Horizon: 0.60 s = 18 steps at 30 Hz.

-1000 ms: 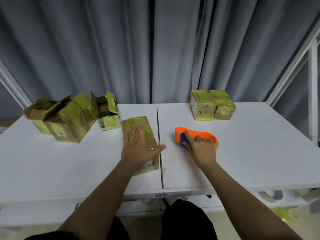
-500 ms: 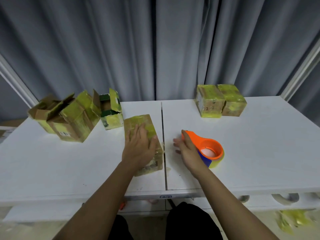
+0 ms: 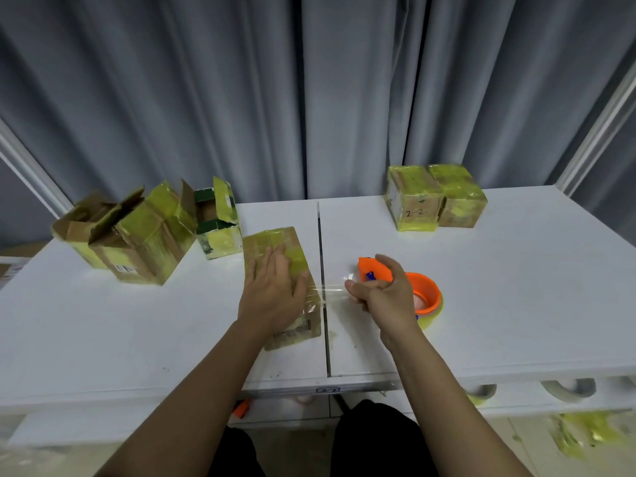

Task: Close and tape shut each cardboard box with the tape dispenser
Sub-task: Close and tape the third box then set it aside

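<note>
A flat, closed cardboard box (image 3: 275,241) with yellowish tape lies near the table's middle seam. My left hand (image 3: 273,294) presses flat on its top, fingers spread. My right hand (image 3: 382,292) grips the orange tape dispenser (image 3: 421,292) just right of the seam. A clear strip of tape (image 3: 327,290) stretches from the dispenser to the box's right edge. Open boxes (image 3: 144,235) with raised flaps stand at the back left, next to a small green-edged open box (image 3: 220,228). Two taped boxes (image 3: 433,197) sit at the back right.
The white table (image 3: 516,287) is two tops joined by a seam (image 3: 321,253). Grey curtains hang behind. Below the front edge are shelf openings, yellow tape scraps (image 3: 585,435) at the lower right and a small orange object (image 3: 241,407).
My right hand lifted the dispenser, turned it and pulled tape out toward the box; a strip now bridges the gap. My left hand stayed pressed on the box.
</note>
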{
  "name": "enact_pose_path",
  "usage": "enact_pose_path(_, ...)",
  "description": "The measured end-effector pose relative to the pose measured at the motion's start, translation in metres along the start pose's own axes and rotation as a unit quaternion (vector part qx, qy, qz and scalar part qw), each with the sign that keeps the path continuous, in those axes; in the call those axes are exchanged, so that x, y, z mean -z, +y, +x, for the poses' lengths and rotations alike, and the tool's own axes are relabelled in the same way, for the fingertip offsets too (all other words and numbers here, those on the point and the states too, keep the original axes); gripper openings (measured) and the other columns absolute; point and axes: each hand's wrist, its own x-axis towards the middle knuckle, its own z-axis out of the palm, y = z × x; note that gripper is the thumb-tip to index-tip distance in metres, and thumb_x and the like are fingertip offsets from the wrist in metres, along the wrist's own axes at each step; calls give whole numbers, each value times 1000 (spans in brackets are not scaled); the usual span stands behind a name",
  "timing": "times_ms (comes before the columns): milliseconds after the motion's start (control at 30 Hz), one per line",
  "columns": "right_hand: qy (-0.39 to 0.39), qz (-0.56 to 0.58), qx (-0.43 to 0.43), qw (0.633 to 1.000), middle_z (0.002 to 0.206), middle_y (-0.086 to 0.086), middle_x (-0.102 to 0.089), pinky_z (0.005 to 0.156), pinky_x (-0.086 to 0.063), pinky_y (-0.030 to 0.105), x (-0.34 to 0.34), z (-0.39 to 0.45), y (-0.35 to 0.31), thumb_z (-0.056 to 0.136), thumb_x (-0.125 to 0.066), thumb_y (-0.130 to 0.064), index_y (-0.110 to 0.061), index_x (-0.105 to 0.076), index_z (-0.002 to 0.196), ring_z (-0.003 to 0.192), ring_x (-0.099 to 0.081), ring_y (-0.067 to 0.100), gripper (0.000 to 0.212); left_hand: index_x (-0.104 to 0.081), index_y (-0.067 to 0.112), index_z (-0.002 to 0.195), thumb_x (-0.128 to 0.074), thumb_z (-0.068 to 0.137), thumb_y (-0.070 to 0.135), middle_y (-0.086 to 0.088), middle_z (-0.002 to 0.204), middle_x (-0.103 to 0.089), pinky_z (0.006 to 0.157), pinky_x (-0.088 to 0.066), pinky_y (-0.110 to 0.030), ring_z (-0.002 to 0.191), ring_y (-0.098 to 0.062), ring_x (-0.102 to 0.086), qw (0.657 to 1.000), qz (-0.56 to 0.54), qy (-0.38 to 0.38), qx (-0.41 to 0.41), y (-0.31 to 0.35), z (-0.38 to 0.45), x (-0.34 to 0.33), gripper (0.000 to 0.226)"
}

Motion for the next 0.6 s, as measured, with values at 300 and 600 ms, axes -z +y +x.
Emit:
enact_pose_path(300,-37,-39,-47,997,60,-4,-50,66,-43,25,-25,-5,36,83,-71,-14,-22,-53,121,60,-51,10,42,-38,13,124,-17,90,52,-3,157,-21,118,2,-41,147,-20,-8,1000,-6,4,2,-3,1,-3,56)
enact_pose_path(600,13,-181,86,980,92,0,-60,71,-42,13,-17,-12,43,89,-58,-3,-25,-56,116,88,-59,20,35,-41,10,122,-15,87,50,-5,157,-20,119,2,-42,147,-21,-7,1000,-1,3,4,-2,1,-1,59)
